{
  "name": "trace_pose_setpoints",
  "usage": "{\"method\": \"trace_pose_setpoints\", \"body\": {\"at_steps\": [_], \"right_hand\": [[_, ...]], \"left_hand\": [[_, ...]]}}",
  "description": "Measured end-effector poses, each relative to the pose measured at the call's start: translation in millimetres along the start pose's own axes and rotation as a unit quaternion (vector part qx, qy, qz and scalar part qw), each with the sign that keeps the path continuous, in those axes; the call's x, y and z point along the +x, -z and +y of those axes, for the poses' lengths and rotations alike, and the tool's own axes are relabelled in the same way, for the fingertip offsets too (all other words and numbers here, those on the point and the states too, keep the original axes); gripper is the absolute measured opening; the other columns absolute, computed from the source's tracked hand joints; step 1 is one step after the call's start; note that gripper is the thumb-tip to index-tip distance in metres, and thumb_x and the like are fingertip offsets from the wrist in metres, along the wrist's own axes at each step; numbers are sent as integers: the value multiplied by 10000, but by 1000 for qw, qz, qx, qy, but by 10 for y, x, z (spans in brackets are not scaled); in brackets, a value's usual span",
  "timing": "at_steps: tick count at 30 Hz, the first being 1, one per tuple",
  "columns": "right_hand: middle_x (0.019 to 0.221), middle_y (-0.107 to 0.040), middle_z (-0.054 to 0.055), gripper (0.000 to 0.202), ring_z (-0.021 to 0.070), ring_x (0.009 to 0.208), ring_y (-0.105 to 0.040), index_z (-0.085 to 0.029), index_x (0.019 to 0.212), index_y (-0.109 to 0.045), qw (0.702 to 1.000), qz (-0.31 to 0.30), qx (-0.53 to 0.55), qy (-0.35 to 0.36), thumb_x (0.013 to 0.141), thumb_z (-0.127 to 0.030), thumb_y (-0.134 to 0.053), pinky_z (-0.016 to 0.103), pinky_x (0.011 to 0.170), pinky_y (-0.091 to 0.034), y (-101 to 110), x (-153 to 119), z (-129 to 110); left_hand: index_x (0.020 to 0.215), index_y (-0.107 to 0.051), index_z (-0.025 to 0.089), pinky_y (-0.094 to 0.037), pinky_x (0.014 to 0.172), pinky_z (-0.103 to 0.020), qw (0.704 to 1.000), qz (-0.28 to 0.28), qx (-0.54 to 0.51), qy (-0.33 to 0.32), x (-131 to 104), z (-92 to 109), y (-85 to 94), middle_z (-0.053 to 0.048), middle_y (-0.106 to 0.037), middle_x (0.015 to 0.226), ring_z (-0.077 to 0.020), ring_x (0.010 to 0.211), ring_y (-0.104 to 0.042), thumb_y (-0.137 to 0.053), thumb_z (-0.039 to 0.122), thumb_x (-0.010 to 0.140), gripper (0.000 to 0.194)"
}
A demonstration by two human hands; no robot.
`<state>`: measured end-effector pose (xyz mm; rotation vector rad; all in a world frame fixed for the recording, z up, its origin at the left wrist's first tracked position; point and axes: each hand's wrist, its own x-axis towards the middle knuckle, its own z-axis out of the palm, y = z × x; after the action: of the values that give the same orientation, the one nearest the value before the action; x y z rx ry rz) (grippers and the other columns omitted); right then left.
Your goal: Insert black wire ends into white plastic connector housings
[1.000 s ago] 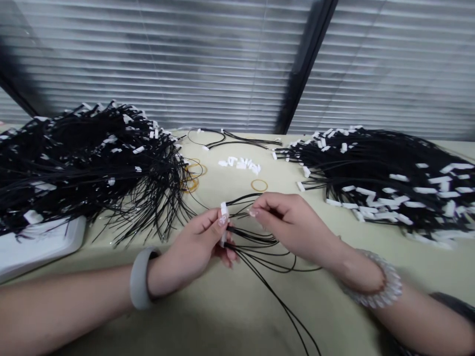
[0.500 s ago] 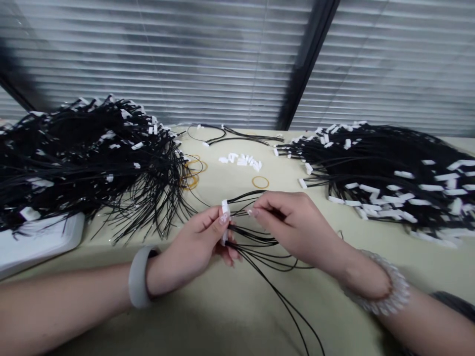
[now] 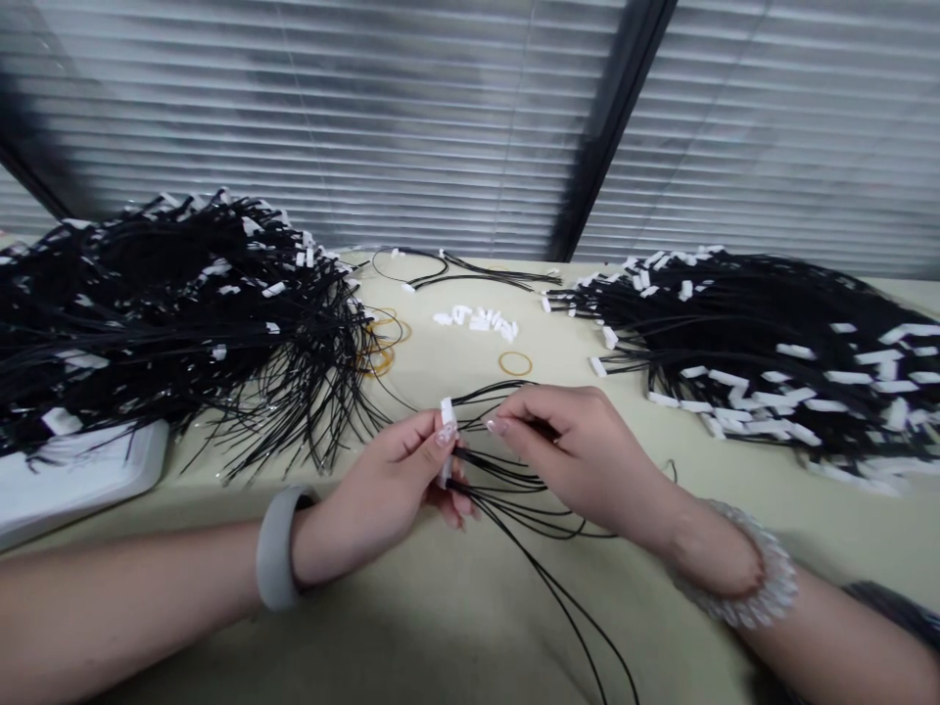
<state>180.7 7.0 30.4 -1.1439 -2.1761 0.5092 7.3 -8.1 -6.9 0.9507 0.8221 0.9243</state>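
Observation:
A long white connector (image 3: 447, 411) stands upright between the thumb and fingers of my left hand (image 3: 382, 490). Several thin black wires (image 3: 525, 511) run out of its right side, some curving down to the bottom of the view. Just right of the connector, my right hand (image 3: 587, 455) pinches one of the black wires between thumb and forefinger. The exact spot of that pinch is partly hidden by the fingers.
Heaps of black wires with white connectors lie at the left (image 3: 147, 304) and right (image 3: 764, 323). Small white connectors (image 3: 481, 319), yellow rubber bands (image 3: 378, 360) and a single band (image 3: 515, 363) lie between. A white tray (image 3: 139, 470) sits at left; blinds (image 3: 441, 127) hang behind.
My right hand has shifted very slightly left and down, still pinching close to the connector. My left hand keeps its hold on the connector, nearly unmoved.

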Motion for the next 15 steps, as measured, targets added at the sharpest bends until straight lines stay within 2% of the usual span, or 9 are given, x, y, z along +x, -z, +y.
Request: {"method": "trace_pose_setpoints", "body": {"at_steps": [4,9,15], "right_hand": [[544,-516,-64,186,31,497,-388,-169,667,-576,1000,-20,9,-8,823,-239,-502,155,484,-319,-5,1,4],[527,-506,-66,185,33,484,-374,-169,665,-568,1000,-3,3,-22,822,-230,-492,163,479,-309,-17,7,9],[511,-467,-69,221,34,479,-351,-166,623,-521,999,-22,8,-30,828,-240,-484,164,474,-295,-33,-1,-20]], "left_hand": [[757,-494,142,-477,430,-193,1000,4,-2,0,-1,-8,4,37,-532,598,-85,455,-574,-581,409,785,282],[757,-495,140,-474,425,-190,1000,1,0,-2,10,-9,0,33,-537,590,-93,456,-584,-581,426,779,300],[758,-487,142,-491,453,-206,1000,-9,24,-11,-2,-25,9,31,-539,615,-92,475,-589,-544,422,808,290]]}}
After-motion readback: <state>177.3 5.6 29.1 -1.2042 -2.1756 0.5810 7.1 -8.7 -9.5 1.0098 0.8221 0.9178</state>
